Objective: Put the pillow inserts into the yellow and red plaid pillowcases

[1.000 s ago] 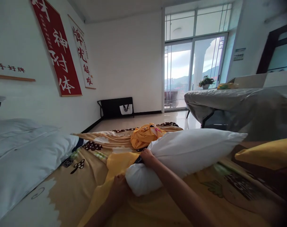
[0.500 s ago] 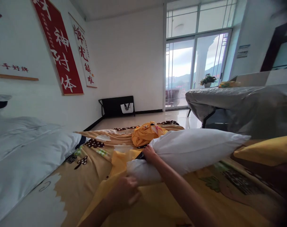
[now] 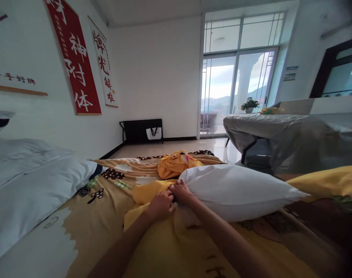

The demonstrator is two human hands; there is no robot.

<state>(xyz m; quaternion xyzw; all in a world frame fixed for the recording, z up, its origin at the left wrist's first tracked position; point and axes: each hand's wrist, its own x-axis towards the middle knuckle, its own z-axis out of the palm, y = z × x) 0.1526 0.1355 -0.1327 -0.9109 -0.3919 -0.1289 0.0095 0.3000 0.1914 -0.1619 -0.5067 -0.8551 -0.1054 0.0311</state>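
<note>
A plump white pillow (image 3: 236, 191) lies across the bed, its left end inside a yellow pillowcase (image 3: 152, 191). My left hand (image 3: 161, 204) is closed on the yellow cloth at the pillowcase's opening. Right beside it, my right hand (image 3: 181, 192) grips the cloth edge at the pillow's left end. The two hands almost touch, and they hide the pillow corner and part of the opening. More yellow cloth spreads under my forearms, with dark printed letters near the bottom.
Beyond my hands sits a crumpled orange-yellow cloth (image 3: 176, 164) on the patterned blanket (image 3: 106, 208). White bedding (image 3: 42, 185) lies at left, another yellow piece (image 3: 329, 181) at right. A plastic-covered table (image 3: 280, 131) and a folded black frame (image 3: 135, 131) stand farther back.
My left hand has moved forward to my right hand, bringing yellow cloth over the pillow's left end, which was bare before. The view has shifted slightly.
</note>
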